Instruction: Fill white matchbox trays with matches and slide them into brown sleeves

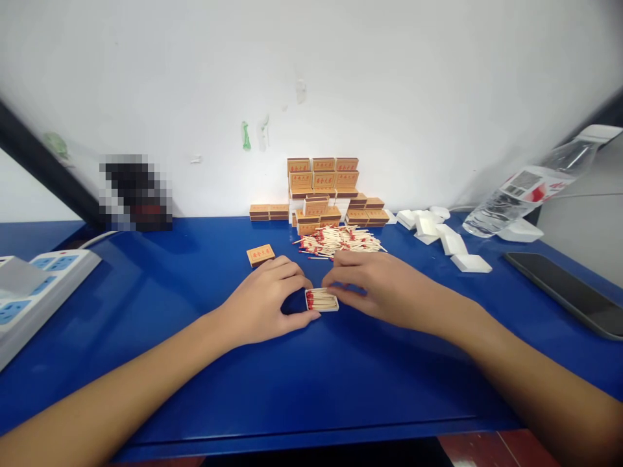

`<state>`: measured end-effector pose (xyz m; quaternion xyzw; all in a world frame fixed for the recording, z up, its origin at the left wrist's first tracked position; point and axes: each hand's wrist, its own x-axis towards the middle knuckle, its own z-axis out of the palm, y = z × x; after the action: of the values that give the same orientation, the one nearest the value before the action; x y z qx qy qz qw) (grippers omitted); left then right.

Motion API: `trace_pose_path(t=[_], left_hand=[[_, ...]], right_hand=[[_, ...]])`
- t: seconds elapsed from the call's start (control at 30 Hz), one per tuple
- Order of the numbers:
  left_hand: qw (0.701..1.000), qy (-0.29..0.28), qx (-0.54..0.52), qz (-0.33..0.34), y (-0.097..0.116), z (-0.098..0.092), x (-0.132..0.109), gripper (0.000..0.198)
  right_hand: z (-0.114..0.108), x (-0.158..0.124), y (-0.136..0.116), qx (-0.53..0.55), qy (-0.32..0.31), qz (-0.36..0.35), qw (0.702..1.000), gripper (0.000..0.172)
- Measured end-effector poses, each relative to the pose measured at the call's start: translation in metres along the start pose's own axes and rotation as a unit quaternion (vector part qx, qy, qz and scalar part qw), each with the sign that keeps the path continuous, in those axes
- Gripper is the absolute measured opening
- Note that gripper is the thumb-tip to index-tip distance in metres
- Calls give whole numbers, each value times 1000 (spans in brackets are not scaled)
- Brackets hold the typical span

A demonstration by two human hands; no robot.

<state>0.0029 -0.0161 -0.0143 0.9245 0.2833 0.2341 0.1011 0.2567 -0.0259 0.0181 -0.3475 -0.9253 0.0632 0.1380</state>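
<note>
The left hand [272, 298] grips the left end of a small white tray [323, 309] between thumb and fingers while the right hand [370, 285] rests its fingertips at the other end; whether they pinch anything cannot be told. Red-tipped matches [322, 299] lie lengthwise in the tray, which sits on a blue bench [311, 383] in front of a loose match pile [343, 240]. Stacked orange matchboxes [324, 179] stand behind, against the wall [389, 91].
</note>
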Motion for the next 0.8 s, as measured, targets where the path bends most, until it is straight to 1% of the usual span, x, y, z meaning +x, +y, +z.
trace_pose_path(t=[0.07,0.13,0.17,0.23,0.33,0.47,0.57,0.6,0.63,0.67,0.73,0.77,0.8], left_hand=[[1000,2,-4,-1,0,0,0,24],[1000,3,-7,-3,0,-1,1,24],[1000,3,-9,-3,0,-1,1,24],[1000,9,-9,0,0,-1,1,25],[1000,20,-7,4,0,0,0,26],[1000,7,-1,0,1,0,0,27],[1000,3,22,5,-4,-9,1,42],[999,7,41,9,-8,-14,1,47],[997,11,73,7,-14,-21,2,45],[994,25,103,-5,-21,-28,2,39],[987,28,152,-29,-37,-42,2,32],[983,16,178,-43,-44,-47,2,35],[979,-11,194,-56,-51,-52,1,39]], right_hand=[[-6,-1,10,-12,32,22,999,17],[-13,-2,25,-31,60,57,996,16],[-15,-4,34,-44,63,78,994,15],[-19,-6,50,-65,43,114,990,13],[-18,-7,63,-47,0,134,990,13],[-13,-4,61,-3,-25,137,990,15],[-13,-2,54,12,-18,138,990,18],[-13,-2,51,24,-14,132,991,17],[-14,-2,48,42,-17,122,992,16],[-14,-2,45,65,-25,110,992,17],[-14,-2,36,114,-56,93,988,27],[-14,-2,31,133,-75,92,984,34],[-13,-2,26,146,-92,95,981,40]])
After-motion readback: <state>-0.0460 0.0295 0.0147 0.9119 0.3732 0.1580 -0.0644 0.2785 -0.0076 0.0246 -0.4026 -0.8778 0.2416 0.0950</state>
